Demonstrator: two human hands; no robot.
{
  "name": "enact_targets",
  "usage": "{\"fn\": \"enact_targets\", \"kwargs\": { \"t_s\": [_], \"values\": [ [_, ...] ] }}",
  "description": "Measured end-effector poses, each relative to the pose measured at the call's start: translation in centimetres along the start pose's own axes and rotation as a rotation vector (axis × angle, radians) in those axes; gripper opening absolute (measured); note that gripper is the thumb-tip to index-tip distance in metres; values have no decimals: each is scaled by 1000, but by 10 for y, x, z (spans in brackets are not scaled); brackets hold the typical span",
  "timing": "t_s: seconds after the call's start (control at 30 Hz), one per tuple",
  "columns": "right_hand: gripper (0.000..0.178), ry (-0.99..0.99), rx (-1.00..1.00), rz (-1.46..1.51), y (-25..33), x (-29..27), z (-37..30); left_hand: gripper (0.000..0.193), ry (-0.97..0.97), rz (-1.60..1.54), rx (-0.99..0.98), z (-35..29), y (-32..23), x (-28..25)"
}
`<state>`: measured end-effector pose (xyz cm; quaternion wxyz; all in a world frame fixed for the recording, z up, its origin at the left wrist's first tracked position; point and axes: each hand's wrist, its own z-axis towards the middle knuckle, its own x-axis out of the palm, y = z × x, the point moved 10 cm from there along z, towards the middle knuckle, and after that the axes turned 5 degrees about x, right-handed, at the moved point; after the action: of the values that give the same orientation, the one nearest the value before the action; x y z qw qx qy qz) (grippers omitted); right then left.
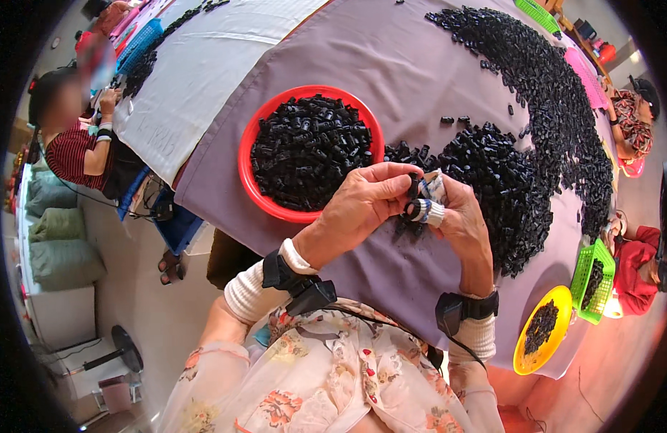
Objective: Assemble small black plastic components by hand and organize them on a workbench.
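Note:
Over the near edge of the pile, my left hand (pixel 358 206) pinches a small black piece (pixel 413 188) between thumb and fingertips. My right hand (pixel 459 216) meets it there, with knitted finger covers on its thumb and a finger. Its fingers are closed at the same black piece, partly hiding it. Just left of my hands stands a red basin (pixel 248 180) heaped with short black tubular pieces (pixel 308 148). Loose pieces of the same kind form a pile (pixel 492 173) beyond and to the right of my right hand.
A grey-mauve cloth (pixel 362 50) covers the table. More black pieces (pixel 557 115) spread along its far right side. A yellow dish (pixel 521 353) and a green basket (pixel 578 278) hold some too. Other people (pixel 77 155) sit at the left and along the right edge.

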<state>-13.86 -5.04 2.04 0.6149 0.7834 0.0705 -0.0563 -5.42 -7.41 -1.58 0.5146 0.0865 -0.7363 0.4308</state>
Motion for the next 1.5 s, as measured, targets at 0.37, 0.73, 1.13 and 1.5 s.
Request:
{"fn": "enact_targets", "kwargs": {
  "t_s": [0.37, 0.73, 1.13, 1.5],
  "values": [
    [21, 9, 3, -145, -8, -2, 4, 22, -18, 36, -11, 2, 5, -1],
    [26, 16, 5, -74, -11, -2, 4, 22, -82, 96, -3, 4, 7, -6],
    [22, 25, 11, -52, 0, 2, 3, 21, -143, 187, 82, 6, -4, -4],
    [17, -163, 72, 185, -37, -48, -4, 20, -550, 1071, 602, -29, -147, -64]
  ]
}}
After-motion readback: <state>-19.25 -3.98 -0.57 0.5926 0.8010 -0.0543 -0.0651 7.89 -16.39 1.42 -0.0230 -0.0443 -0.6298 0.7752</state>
